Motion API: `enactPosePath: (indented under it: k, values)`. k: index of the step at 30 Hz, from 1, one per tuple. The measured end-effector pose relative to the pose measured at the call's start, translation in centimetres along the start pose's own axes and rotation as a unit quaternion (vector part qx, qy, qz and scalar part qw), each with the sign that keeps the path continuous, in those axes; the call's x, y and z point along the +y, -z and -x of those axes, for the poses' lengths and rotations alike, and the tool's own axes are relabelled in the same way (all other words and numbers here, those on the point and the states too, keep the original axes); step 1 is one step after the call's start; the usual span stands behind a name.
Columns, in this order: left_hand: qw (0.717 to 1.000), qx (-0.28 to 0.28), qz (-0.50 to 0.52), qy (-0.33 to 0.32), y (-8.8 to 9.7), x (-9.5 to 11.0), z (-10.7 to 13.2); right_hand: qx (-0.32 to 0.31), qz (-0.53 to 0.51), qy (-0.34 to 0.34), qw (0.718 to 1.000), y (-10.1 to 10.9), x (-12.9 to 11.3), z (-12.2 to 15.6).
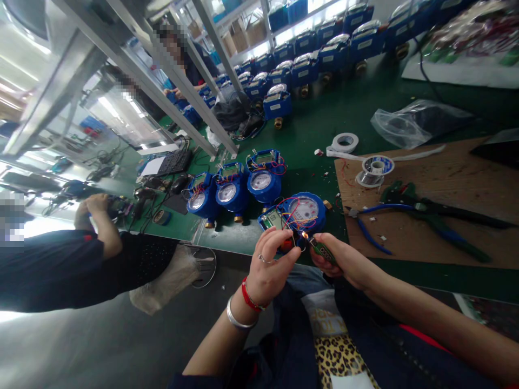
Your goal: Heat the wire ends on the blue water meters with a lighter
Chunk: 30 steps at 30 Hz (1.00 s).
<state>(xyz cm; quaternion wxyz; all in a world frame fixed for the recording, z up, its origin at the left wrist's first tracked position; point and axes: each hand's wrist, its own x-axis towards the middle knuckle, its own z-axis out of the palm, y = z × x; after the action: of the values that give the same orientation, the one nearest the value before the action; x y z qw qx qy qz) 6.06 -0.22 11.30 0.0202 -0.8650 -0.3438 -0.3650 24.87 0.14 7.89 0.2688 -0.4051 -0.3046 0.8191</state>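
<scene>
My right hand (346,258) is closed around a green lighter (324,250), and a small flame (305,235) burns at its tip. My left hand (267,267), with a ring and bracelets, pinches thin wire (299,249) beside the flame. Just beyond both hands lies a blue water meter (319,215) with a round dial, loose coloured wires and an opened display board (273,219). The left fingers partly cover this board and a dark part near the flame. Three more wired meters, the nearest one (261,183) included, stand to the left.
On the right, a brown board (405,237) carries cutting pliers (367,216), a green-handled tool (436,219) and a solder spool (375,168). Behind are a tape roll (344,142), a plastic bag (409,124) and rows of blue meters (305,70). A co-worker's arm (106,227) is at left.
</scene>
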Motion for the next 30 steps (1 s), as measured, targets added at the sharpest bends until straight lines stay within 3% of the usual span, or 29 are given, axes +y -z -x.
enactPosePath:
  k: [15,30]
  values:
    - [1.0,0.004,0.001,-0.009,0.0,0.0,-0.2,0.01,0.038,-0.024,0.999,0.1,0.5,0.5]
    - [1.0,0.005,0.005,-0.019,-0.1,-0.1,-0.3,0.002,0.06,-0.002,0.998,0.5,1.0,0.3]
